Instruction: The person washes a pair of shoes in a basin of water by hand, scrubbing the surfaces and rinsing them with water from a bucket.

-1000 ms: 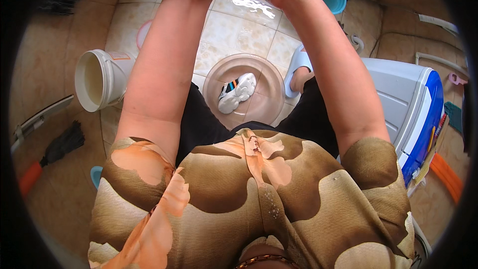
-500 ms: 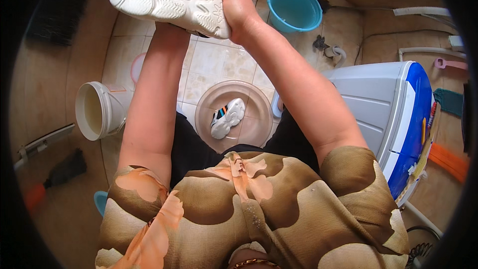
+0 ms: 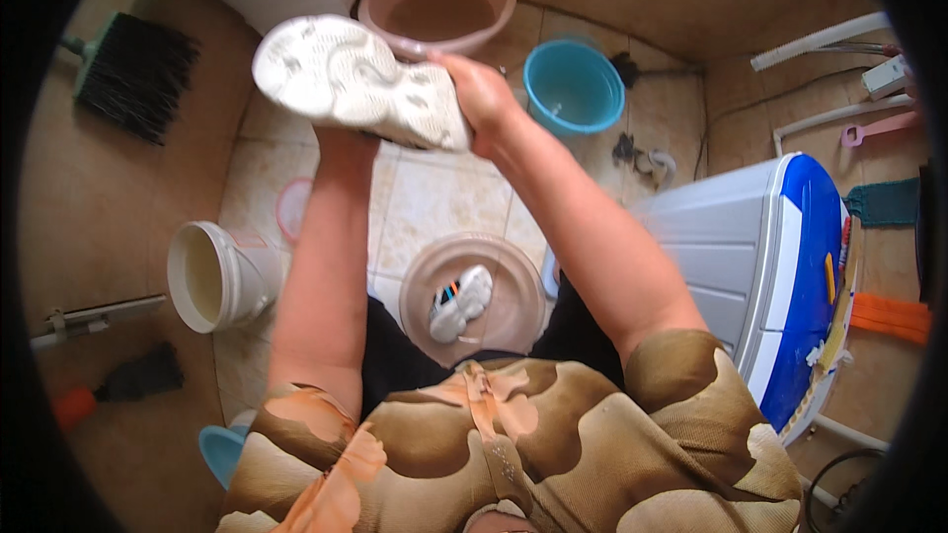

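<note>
The right grip [image 3: 479,99] is grasping a white, wavy-soled shoe [image 3: 348,77] aloft, seemingly hiding the left grip (state undeterminable). A striped white shoe [image 3: 468,304] is occupying a round beige basin [image 3: 517,308].

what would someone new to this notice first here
Probably the white rubber sole of the raised shoe, upper left of centre, with the right hand gripping its right end. Next, a white shoe with orange and blue stripes lying in a round brownish basin by the person's legs. At right, the boxy grey-and-blue appliance stands out.
</note>
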Demonstrator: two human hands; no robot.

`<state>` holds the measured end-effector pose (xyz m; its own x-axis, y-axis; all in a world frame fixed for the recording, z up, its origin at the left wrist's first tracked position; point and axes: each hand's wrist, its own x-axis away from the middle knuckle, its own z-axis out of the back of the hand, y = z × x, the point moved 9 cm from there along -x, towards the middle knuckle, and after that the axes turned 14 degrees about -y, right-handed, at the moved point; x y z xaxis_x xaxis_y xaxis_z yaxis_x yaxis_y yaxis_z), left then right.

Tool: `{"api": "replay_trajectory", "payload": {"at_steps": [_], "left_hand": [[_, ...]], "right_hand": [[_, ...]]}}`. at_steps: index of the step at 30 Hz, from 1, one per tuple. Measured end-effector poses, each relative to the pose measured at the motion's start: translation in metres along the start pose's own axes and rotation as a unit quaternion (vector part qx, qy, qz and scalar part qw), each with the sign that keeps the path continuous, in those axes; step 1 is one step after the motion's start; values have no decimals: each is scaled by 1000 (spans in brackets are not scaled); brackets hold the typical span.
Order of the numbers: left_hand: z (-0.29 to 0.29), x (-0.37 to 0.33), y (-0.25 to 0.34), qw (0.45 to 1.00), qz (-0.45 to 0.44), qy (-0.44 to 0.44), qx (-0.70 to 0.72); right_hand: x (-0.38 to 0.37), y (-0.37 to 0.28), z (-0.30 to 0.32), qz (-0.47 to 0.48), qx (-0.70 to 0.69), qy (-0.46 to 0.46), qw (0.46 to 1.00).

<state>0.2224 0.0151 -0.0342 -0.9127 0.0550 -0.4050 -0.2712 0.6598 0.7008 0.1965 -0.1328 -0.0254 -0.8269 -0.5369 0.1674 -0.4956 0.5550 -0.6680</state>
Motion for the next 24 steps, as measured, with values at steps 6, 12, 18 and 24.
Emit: {"api": "replay_trajectory", "payload": {"at_steps": [6,12,18,24], "left_hand": [[0,12,-7,997,23,74,12],[39,7,-11,993,79,67,-60],[34,-12,-2,989,123,12,-81],[-15,-17,12,919,135,-111,-352]], "right_hand": [[20,-2,-5,-55,62,45,995],[18,-4,-22,-32,105,-98,989],[16,-39,-4,61,5,-75,995],[15,-10,-25,45,-42,-111,992]]}}
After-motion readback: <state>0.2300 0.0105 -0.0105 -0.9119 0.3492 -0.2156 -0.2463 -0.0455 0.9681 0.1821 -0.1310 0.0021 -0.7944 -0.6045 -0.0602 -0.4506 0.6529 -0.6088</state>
